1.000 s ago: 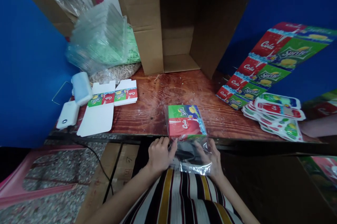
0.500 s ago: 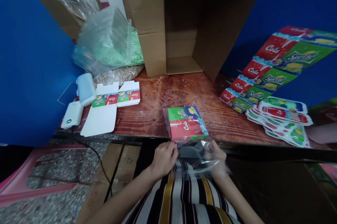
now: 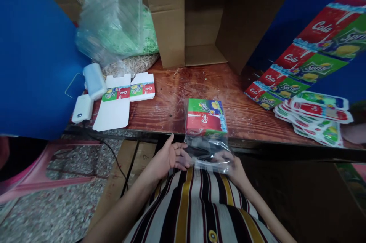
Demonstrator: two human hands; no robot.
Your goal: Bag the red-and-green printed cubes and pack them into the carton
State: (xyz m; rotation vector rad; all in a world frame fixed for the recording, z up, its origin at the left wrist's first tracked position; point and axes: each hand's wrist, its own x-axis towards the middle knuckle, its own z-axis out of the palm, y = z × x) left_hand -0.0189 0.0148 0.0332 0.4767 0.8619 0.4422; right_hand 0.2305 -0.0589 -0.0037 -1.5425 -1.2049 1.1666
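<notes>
The left hand (image 3: 170, 155) is open, fingers spread towards the clear bag's left edge; whether its fingertips touch the film I cannot tell. The right hand (image 3: 233, 165) is half curled at the right edge of the clear bag (image 3: 210, 153), its fingers showing through the film, though I cannot tell how firmly it pinches. The printed box (image 3: 205, 119) lies inside the bag at the front edge of the table (image 3: 164, 121). With the box as the clock's centre, the left hand is between 7 and 8 o'clock, the right at 5. A pull towards 6 o'clock could tip the box off that edge, since the bag's loose end hangs past it; uneven tension, with the left hand so open, could crease or split the film or twist the box askew. The box reads "Sprite" on green and "Cola" on red, the latter turned sideways. Both names recur on the flat blank (image 3: 111, 115) at 9 o'clock, the folded blanks (image 3: 141, 92) at 10 and the row of cartons (image 3: 297, 64) at 2. In the pile of cut-outs (image 3: 317, 119) at 3 o'clock, the lettering is mostly too small to read.
</notes>
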